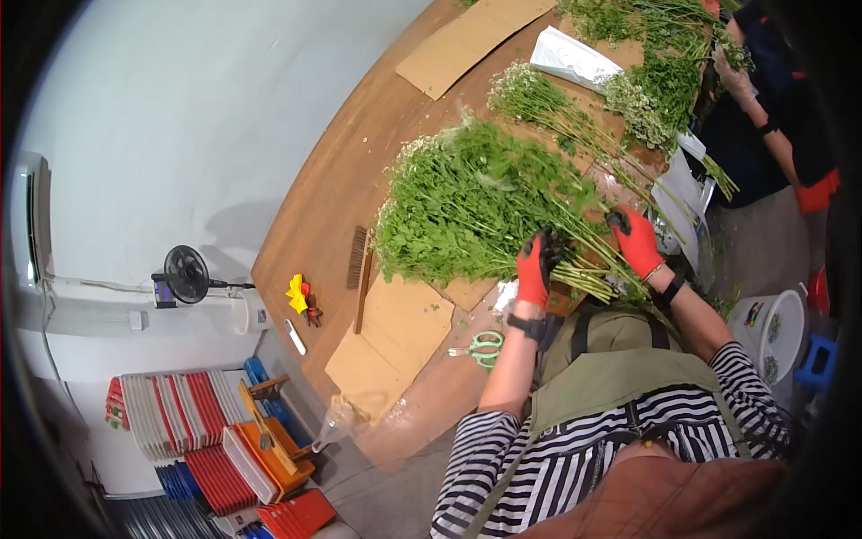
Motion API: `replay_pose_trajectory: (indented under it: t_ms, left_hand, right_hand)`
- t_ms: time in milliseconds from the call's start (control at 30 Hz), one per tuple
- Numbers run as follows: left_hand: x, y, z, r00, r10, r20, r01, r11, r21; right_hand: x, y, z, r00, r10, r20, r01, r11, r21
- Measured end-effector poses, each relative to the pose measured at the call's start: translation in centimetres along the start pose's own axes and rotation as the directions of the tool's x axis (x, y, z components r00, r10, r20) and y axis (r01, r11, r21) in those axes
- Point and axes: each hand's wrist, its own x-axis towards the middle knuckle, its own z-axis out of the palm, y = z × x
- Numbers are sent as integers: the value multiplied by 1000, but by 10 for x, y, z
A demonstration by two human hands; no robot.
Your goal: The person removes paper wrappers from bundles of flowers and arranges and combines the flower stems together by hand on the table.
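A large leafy pile of green stems with small white flowers (458, 207) lies on the wooden table (314, 225). My left hand (536, 268), in a red glove with dark fingertips, is closed at the cut-stem end of the pile; what its fingers hold is hard to make out. To its right my right hand (636, 241), gloved the same way, has its fingers curled round thin stems that reach up into the leaves. Green-handled scissors (486, 349) lie left of my left forearm. A wooden brush (361, 278) rests at the left side of the pile.
Cardboard (392, 337) lies near the scissors. More flower bunches (642, 108) and a white wrapper (575, 59) are at the upper right, beside a co-worker's hand (736, 79). A white bucket (769, 328) stands at the right, next to a blue stool (816, 362).
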Motion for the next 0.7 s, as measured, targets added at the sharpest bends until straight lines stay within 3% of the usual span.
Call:
replay_pose_trajectory:
  t_ms: [33, 67, 100, 133, 200, 333, 367, 467, 500, 600, 633, 700]
  left_hand:
    - [7, -2, 1, 991, 116, 67, -122, 988, 94]
    - [22, -7, -1, 991, 94, 94, -100, 993, 65]
    - [38, -10, -4, 990, 72, 121, -77, 996, 37]
    - [53, -14, -6, 988, 50, 148, -52, 999, 10]
    - [93, -8, -13, 959, -192, 208, 261, 884, -388]
    - [114, 49, 12, 951, -174, 254, 271, 863, -425]
    - [120, 59, 19, 952, -155, 264, 260, 863, -434]
    - [114, 95, 45, 955, -27, 294, 147, 907, -394]
    - [113, 102, 50, 957, -11, 290, 119, 925, -360]
    - [117, 105, 45, 958, 25, 287, 85, 928, -363]
    - [131, 89, 32, 961, 48, 273, 44, 946, -320]
    - [133, 85, 27, 889, 388, 243, -399, 917, -2]
  right_hand:
    - [0, -13, -14, 999, -24, -38, 25, 999, 23]
    - [3, -20, -20, 995, -50, -87, 54, 997, 47]
    - [4, -12, -20, 999, 4, -38, -5, 1000, -19]
    - [-2, -6, -25, 997, -6, -72, 12, 996, 83]
    - [-8, 3, -35, 989, -34, -141, 73, 957, 281]
    - [-29, 20, -60, 986, 165, -24, -143, 915, 377]
    - [-36, 23, -69, 978, 194, 74, -207, 880, 427]
    - [-59, 18, -85, 981, 185, 53, -180, 780, 600]
    - [-66, 11, -97, 979, 186, 88, -203, 805, 558]
    - [-97, 40, -93, 989, 145, -37, -111, 875, 471]
    - [-103, 35, -106, 983, 168, 77, -184, 871, 456]
    - [-121, 34, -115, 981, 187, 52, -193, 923, 334]
